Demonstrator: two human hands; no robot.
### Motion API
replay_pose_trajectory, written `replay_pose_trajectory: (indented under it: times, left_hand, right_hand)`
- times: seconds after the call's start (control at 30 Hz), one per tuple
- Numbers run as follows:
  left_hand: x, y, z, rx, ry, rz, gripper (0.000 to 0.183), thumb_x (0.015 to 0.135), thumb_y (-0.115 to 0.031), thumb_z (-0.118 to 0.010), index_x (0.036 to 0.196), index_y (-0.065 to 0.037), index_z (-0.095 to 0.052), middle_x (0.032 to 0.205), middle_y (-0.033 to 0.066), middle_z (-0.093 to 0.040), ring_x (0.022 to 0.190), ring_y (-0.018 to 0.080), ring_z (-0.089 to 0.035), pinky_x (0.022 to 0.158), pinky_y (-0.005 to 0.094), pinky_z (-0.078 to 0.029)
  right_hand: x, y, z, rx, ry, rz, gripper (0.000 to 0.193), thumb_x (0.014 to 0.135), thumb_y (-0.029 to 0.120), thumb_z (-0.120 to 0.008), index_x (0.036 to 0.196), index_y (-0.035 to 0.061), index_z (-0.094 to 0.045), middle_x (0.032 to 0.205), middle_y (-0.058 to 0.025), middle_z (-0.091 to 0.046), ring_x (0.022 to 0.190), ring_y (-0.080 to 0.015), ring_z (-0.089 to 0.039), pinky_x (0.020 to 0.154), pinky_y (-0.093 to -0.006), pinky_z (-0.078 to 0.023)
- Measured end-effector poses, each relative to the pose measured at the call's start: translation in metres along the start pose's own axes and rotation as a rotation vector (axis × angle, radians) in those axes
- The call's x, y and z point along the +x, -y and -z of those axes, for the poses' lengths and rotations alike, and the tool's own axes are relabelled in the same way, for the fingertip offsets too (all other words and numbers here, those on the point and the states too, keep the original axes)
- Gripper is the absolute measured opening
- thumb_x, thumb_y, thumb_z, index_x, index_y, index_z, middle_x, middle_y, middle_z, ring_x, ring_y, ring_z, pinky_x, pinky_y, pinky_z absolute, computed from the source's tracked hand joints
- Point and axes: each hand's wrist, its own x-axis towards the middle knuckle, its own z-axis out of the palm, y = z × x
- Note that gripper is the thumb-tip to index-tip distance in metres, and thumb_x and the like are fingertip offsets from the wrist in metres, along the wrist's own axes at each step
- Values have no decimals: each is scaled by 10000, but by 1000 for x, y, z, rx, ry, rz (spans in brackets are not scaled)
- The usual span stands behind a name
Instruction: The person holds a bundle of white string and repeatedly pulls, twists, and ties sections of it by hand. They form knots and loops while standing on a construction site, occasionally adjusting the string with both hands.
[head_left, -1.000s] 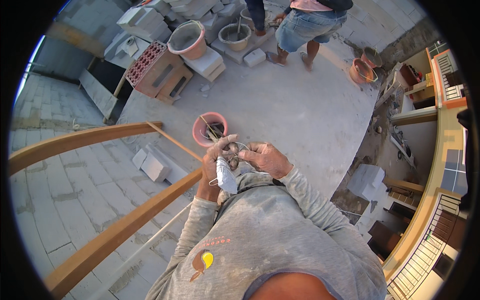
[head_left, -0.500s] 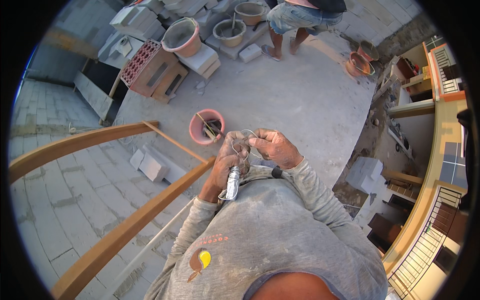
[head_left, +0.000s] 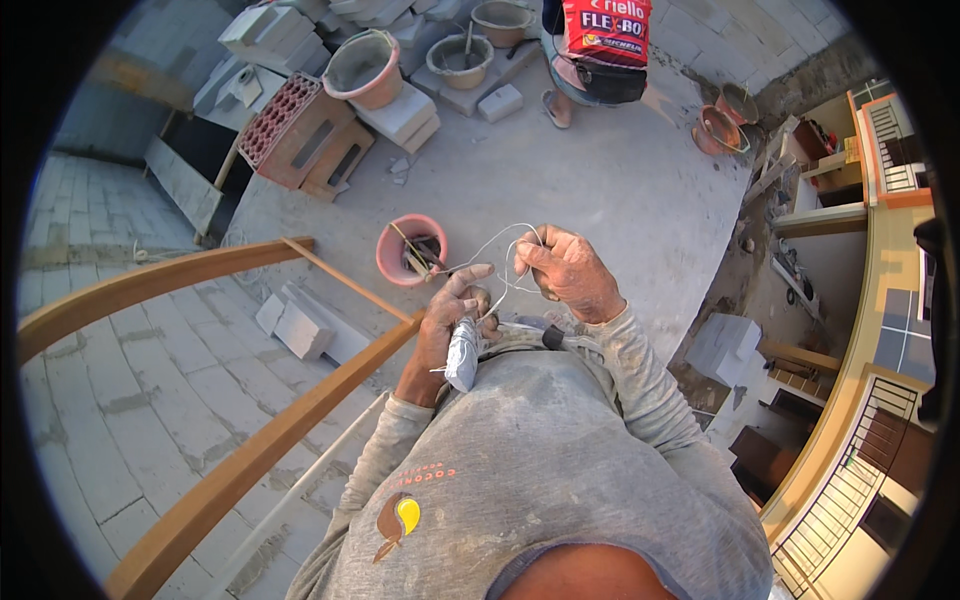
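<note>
My left hand (head_left: 437,328) holds a thick bundle of wound white string (head_left: 461,355) low against the palm, in front of my belly. Its index finger points out toward the right while the other fingers curl round the bundle. To the right, my right hand (head_left: 575,278) is closed in a pinch on a thin loose string (head_left: 500,234). That string arcs in loops between both hands, some of them crossing. Where its end lies I cannot make out. Both hands are dusty with grey.
A pink bucket (head_left: 437,228) with tools stands just beyond my left hand. Wooden beams (head_left: 270,440) cross at the left. Mortar tubs (head_left: 375,75), crates (head_left: 290,130) and pale blocks (head_left: 405,120) stand farther off. Another person (head_left: 605,60) is at the far side. A floor edge (head_left: 735,250) drops off at the right.
My right hand has moved right, away from my left, and drawn the string into wider loops. My left index finger has straightened. The other person has changed position and stance.
</note>
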Motion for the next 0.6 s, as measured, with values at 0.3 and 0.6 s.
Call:
replay_pose_trajectory:
  times: [0.3, 0.6]
  left_hand:
    - [-8, 9, 18, -112, -29, 44, 135, 969, -101, -528, 1051, -10, -583, 961, 127, -634, 895, 246, -671, 863, 382, -591]
    - [1, 6, 16, -263, 66, -32, 127, 976, -143, -536, 1036, -39, -578, 1008, 145, -635, 946, 259, -652, 877, 411, -561]
  right_hand:
    - [-6, 33, 29, 118, -168, 157, 209, 998, 256, -653, 940, 56, -641, 776, 16, -635, 481, 13, -385, 426, -175, -327]
    - [-5, 48, 36, 149, -315, 243, 165, 977, 220, -682, 912, 70, -656, 812, -5, -664, 479, 10, -384, 428, -180, -335]
